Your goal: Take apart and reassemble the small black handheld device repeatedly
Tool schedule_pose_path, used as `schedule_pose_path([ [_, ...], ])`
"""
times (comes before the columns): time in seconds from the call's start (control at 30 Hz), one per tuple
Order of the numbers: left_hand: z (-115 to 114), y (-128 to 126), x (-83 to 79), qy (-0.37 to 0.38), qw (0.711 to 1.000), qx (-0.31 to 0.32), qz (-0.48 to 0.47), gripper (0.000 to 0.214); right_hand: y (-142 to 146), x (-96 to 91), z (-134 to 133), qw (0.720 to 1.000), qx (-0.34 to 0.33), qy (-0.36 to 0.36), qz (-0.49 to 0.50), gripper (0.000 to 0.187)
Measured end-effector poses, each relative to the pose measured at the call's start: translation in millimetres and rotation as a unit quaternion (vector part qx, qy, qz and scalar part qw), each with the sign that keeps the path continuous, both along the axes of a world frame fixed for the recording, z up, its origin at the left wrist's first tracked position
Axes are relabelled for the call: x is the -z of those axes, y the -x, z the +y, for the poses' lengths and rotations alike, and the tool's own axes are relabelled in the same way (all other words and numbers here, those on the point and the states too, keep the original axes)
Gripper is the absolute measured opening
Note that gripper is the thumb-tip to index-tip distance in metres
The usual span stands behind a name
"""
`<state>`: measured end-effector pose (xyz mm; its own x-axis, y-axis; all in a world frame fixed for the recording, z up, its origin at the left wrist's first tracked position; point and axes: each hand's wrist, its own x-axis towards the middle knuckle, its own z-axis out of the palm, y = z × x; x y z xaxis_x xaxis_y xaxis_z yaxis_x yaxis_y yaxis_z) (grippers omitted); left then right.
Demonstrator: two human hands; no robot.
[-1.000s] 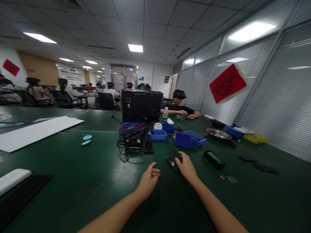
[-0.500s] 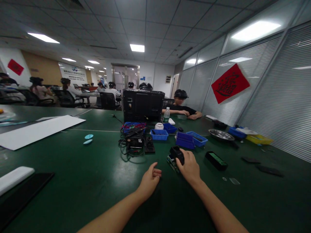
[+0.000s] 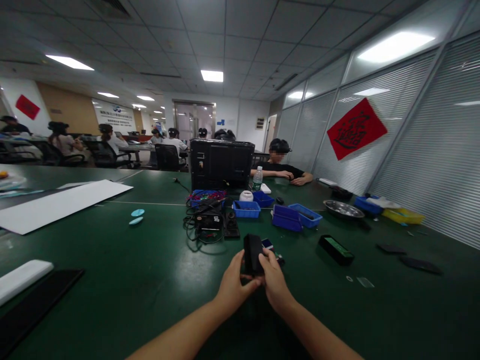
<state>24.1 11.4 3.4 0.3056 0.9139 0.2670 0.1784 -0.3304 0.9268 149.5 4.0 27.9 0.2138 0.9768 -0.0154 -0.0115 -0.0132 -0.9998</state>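
Between my two hands is a black plastic housing [image 3: 253, 254], tilted up above the green table. My left hand [image 3: 233, 282] grips its left side and lower edge, thumb reaching underneath. The fingers of my right hand [image 3: 275, 285] close on its right side. Just behind the right fingers lies a circuit board with a small screen [image 3: 267, 244], mostly covered by the hand and housing. To the right, a second black housing with a green board inside [image 3: 336, 250] rests on the table.
A black power adapter with tangled cables [image 3: 208, 220] and several blue trays [image 3: 246, 209] stand ahead, before a large black monitor-like case [image 3: 221, 164]. A metal bowl [image 3: 344, 209] sits at right. Flat black pieces [image 3: 420, 265] lie far right. Across the table, a person [image 3: 279, 162] rests both arms.
My right hand has lifted the black housing off the circuit board and brought it left. My left hand, previously holding nothing, has closed on it too.
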Motion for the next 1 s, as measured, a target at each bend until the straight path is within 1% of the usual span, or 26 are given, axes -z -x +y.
schedule_pose_path([
  [0.07,1,-1,-0.7,0.001,0.999,-0.040,0.025,0.073,2,5.6,0,0.998,-0.042,0.035,0.010,0.036],
  [0.13,2,-1,-0.6,-0.005,0.995,-0.077,0.061,0.067,-1,6.6,2,0.994,-0.088,0.061,-0.017,0.032],
  [0.2,2,-1,-0.3,-0.019,0.991,-0.094,0.088,0.061,-8,3.1,3,0.986,-0.121,0.071,-0.094,0.031],
  [0.27,1,0,-0.2,-0.033,0.989,-0.102,0.101,0.055,-17,-3.9,4,0.965,-0.126,0.058,-0.222,0.029],
  [0.3,0,0,-0.3,-0.034,0.988,-0.107,0.103,0.052,-21,-8.3,4,0.948,-0.111,0.042,-0.295,0.028],
  [0.37,-1,1,-0.7,-0.022,0.989,-0.108,0.097,0.046,-31,-17.7,4,0.908,-0.058,0.001,-0.414,0.025],
  [0.43,-1,1,-1.4,-0.008,0.992,-0.096,0.085,0.042,-40,-25.9,4,0.879,0.001,-0.031,-0.476,0.024],
  [0.53,-2,1,-1.5,-0.008,0.995,-0.074,0.064,0.040,-52,-31.4,6,0.846,0.059,-0.062,-0.526,0.026],
  [0.63,-2,-1,0.0,-0.002,0.998,-0.040,0.053,0.039,-59,-25.9,11,0.803,0.080,-0.076,-0.586,0.028],
  [0.73,-3,-1,0.9,0.009,0.998,-0.001,0.056,0.041,-62,-13.0,17,0.771,0.067,-0.055,-0.631,0.039],
  [0.77,-4,-1,0.5,0.002,0.998,0.010,0.064,0.041,-62,-8.7,19,0.766,0.057,-0.044,-0.639,0.041],
  [0.83,-6,0,-1.5,-0.026,0.995,0.028,0.094,0.039,-62,-2.2,21,0.765,0.040,-0.026,-0.642,0.044],
  [0.9,-8,1,-4.3,-0.054,0.990,0.041,0.128,0.037,-64,0.3,22,0.775,0.033,-0.016,-0.631,0.044],
  [1.0,-10,1,-8.2,-0.067,0.984,0.048,0.155,0.035,-68,-2.8,24,0.798,0.034,0.002,-0.602,0.044],
])
